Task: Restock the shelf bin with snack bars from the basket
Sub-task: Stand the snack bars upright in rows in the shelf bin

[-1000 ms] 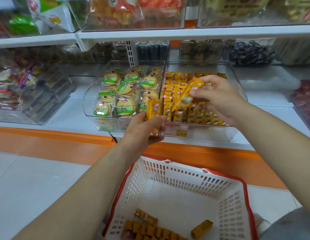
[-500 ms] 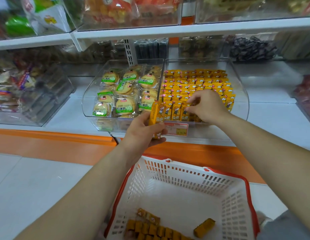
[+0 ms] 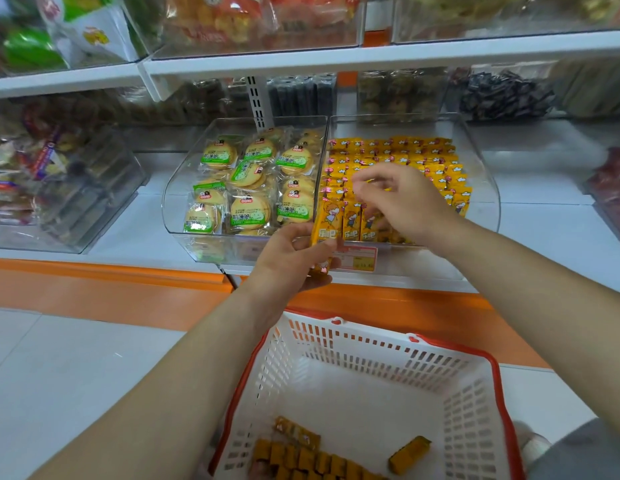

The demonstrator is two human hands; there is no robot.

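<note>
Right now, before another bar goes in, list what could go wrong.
1. The left hand grips the held bars outside the front wall of the snack bin. A slip could drop them short of the basket.
2. The right hand reaches over the upright front row, and a nudge may topple it.
3. The held bars sit by the divider, so one could land in the cookie bin.

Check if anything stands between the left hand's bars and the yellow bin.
Yes: the right hand hovers over front rows in the bin, whose clear front wall is between the held bars and inside.
</note>
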